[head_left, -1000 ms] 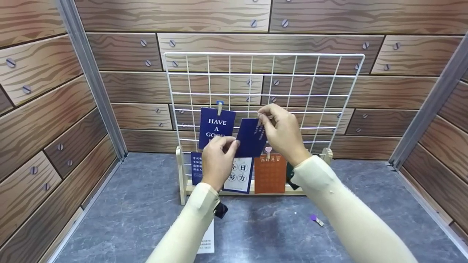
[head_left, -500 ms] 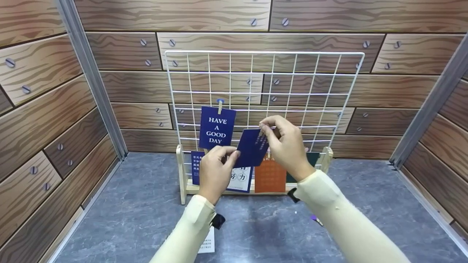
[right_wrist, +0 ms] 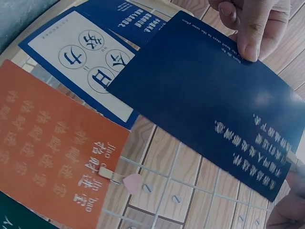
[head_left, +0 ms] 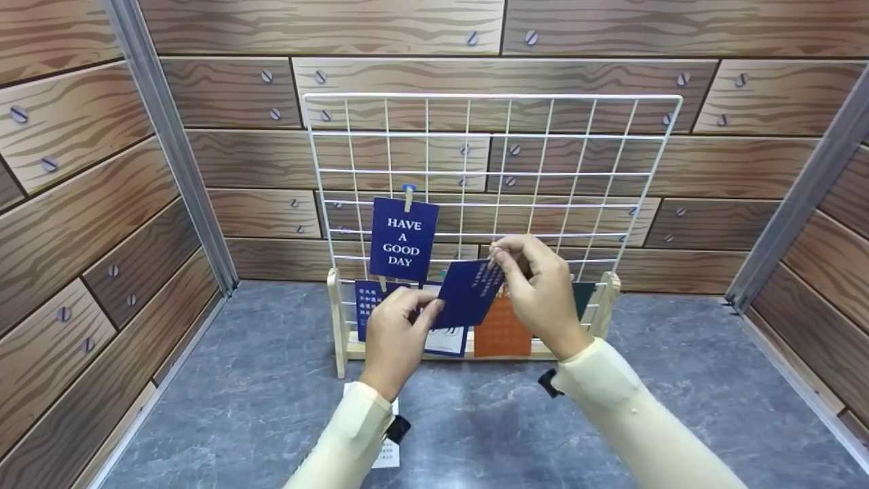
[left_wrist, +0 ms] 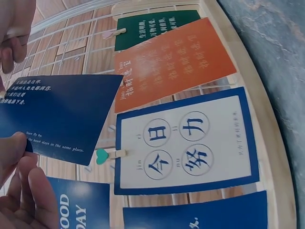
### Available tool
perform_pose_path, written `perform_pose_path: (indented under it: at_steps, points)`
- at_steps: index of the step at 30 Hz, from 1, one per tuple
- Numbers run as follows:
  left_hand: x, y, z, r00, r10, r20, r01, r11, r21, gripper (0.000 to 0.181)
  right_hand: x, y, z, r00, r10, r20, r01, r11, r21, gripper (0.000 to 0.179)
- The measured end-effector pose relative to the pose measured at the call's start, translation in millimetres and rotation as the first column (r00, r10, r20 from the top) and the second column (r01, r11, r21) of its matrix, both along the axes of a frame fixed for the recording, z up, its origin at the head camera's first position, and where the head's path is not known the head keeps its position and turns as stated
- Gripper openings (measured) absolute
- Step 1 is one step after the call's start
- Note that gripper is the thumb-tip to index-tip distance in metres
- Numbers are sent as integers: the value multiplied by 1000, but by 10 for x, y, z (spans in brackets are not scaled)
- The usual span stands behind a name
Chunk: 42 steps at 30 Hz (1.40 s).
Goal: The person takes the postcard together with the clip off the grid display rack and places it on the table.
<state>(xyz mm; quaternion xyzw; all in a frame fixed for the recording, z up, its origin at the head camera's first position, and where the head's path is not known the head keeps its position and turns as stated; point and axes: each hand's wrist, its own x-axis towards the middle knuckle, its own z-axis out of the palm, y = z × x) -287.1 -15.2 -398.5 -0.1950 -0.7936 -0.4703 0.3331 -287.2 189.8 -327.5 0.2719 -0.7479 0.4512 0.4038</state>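
A dark blue card (head_left: 467,297) with small white print is held tilted before the wire grid. My left hand (head_left: 397,333) pinches its left edge between thumb and fingers. At its upper right corner my right hand (head_left: 543,295) pinches a small wooden clothespin (right_wrist: 292,156), partly hidden by the fingers. In the right wrist view the clothespin meets the card's edge; how far it bites is unclear. Behind the card, a white card with a blue border (left_wrist: 186,143) hangs from a clothespin with a green heart (left_wrist: 102,156).
The white wire grid (head_left: 529,138) stands in a wooden base (head_left: 336,326). On it hang a "HAVE A GOOD DAY" card (head_left: 403,234), an orange card (head_left: 502,333), a green card (head_left: 582,299) and another blue card (head_left: 366,319). A white printed card (head_left: 387,456) lies on the table, partly under my left arm.
Both hands have lowered the blue card together, from in front of the grid's middle rows to its lower part. More of the "HAVE A GOOD DAY" card now shows.
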Motion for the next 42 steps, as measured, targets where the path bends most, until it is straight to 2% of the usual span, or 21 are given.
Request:
perform_pose_path:
  at_steps: [9, 13, 18, 23, 32, 36, 42]
  points:
    - [30, -149, -162, 999, 17, 28, -17, 1000, 1, 5, 43, 97, -224, 999, -11, -31, 9, 999, -45, 13]
    - [49, -221, -222, 999, 33, 17, -33, 999, 4, 5, 61, 178, -323, 998, -44, -35, 42, 998, -50, 16]
    - [89, -322, -266, 1000, 21, 15, -22, 999, 44, 6, 102, 290, -439, 996, -83, -28, 81, 994, -77, 16]
    - [119, -443, -290, 999, 13, 34, -16, 996, 91, 5, 111, 434, -586, 996, -90, -14, 88, 990, -113, 16]
    - [153, -677, -356, 1000, 13, 11, -15, 994, 109, 8, 197, 626, -786, 1000, -26, 3, 26, 986, -166, 20]
    - [178, -765, -372, 999, 22, 37, -26, 992, 124, 7, 217, 715, -866, 1000, 1, 12, 2, 984, -180, 20]
    - [191, -849, -396, 995, 10, 97, -23, 991, 133, 5, 246, 832, -962, 1000, -4, 28, 10, 981, -195, 19]
